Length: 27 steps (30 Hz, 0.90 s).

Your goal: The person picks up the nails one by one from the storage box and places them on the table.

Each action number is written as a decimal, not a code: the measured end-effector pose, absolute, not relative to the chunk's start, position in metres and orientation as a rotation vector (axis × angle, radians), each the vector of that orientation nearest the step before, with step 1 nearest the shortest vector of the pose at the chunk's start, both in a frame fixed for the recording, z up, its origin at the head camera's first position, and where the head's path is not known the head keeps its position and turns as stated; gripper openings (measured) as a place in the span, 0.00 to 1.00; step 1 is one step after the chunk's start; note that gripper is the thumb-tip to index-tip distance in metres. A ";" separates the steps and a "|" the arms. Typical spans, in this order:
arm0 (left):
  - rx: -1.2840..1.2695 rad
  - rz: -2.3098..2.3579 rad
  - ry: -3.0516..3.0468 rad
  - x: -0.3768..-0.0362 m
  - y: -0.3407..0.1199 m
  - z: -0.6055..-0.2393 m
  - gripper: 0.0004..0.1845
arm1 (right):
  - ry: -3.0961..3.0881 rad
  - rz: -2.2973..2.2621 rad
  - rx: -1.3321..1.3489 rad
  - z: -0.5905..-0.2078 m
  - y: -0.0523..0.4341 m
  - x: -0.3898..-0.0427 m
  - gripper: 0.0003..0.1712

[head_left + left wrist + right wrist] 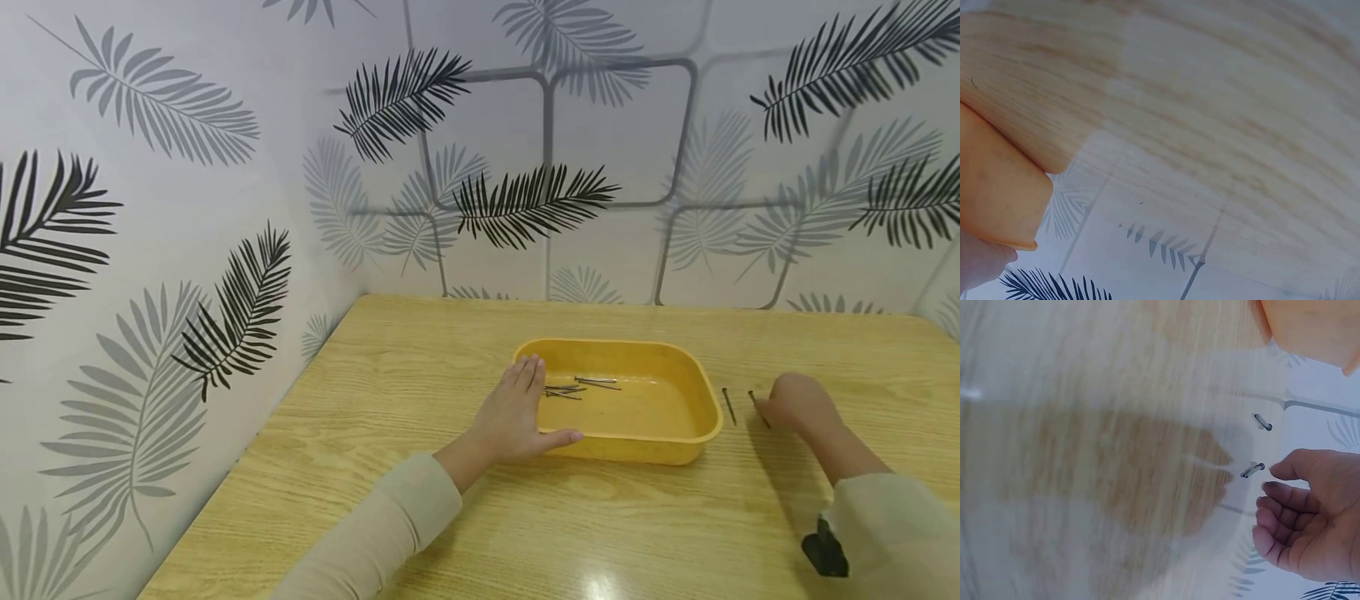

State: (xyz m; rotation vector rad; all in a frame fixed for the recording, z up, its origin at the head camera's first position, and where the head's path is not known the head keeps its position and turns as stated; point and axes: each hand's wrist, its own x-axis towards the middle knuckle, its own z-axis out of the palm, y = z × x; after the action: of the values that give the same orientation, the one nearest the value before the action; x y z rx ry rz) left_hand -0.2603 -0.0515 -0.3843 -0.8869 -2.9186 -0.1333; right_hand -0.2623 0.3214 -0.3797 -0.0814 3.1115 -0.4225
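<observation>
My left hand [510,417] rests on the left end of a yellow plastic tray [652,450], fingers straight over the rim and thumb along its front edge. Several thin dark nails [597,382] lie inside the tray, mostly toward its left half. To the right of the tray, two more nails lie apart on the table: a nearer-to-tray nail [730,406] and a second nail [757,407]. My right hand [1319,515] is beside that second nail [1252,470], its thumb and fingers loosely bent with a small gap to it.
The wooden table [360,383] meets a leaf-patterned wall [495,167] at the back and another wall [150,250] on the left. A small black object [825,550] sits at the right sleeve's cuff.
</observation>
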 end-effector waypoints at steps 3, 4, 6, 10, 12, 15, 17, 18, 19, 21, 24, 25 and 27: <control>-0.886 -0.129 -2.914 -0.260 -0.051 -0.384 0.54 | 3.150 -0.452 -0.072 -0.380 0.321 -0.263 0.25; -0.887 -0.126 -2.912 -0.261 -0.051 -0.384 0.54 | 3.161 -0.465 -0.074 -0.380 0.320 -0.264 0.25; -0.887 -0.123 -2.912 -0.261 -0.051 -0.385 0.54 | 3.188 -0.492 -0.084 -0.381 0.321 -0.264 0.24; -0.891 -0.123 -2.913 -0.261 -0.051 -0.384 0.54 | 3.252 -0.555 -0.132 -0.381 0.320 -0.266 0.23; -0.888 -0.120 -2.912 -0.261 -0.051 -0.384 0.54 | 3.259 -0.580 -0.149 -0.378 0.318 -0.268 0.23; -0.883 -0.109 -2.909 -0.261 -0.051 -0.385 0.54 | 3.227 -0.588 -0.154 -0.367 0.311 -0.267 0.22; -0.881 -0.107 -2.909 -0.261 -0.051 -0.385 0.54 | 3.233 -0.594 -0.161 -0.363 0.307 -0.268 0.21; -0.881 -0.106 -2.910 -0.262 -0.051 -0.385 0.54 | 3.233 -0.593 -0.166 -0.361 0.305 -0.268 0.20; -0.881 -0.108 -2.910 -0.262 -0.051 -0.386 0.54 | 3.235 -0.594 -0.170 -0.360 0.303 -0.269 0.18; -0.885 -0.113 -2.911 -0.261 -0.051 -0.386 0.54 | 3.250 -0.608 -0.193 -0.358 0.300 -0.270 0.16; -0.889 -0.121 -2.909 -0.261 -0.051 -0.385 0.54 | 3.253 -0.637 -0.224 -0.355 0.295 -0.273 0.14; -0.888 -0.122 -2.910 -0.261 -0.051 -0.385 0.54 | 3.255 -0.641 -0.237 -0.354 0.293 -0.274 0.14; -0.888 -0.126 -2.910 -0.261 -0.052 -0.385 0.54 | 3.257 -0.659 -0.258 -0.351 0.288 -0.275 0.14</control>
State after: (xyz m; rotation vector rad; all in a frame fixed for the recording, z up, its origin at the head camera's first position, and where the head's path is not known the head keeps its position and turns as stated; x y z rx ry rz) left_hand -0.2606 -0.0516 -0.3847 -0.8882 -2.9098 -0.1260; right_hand -0.2753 0.2884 -0.3506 -0.2575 3.2568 -0.6593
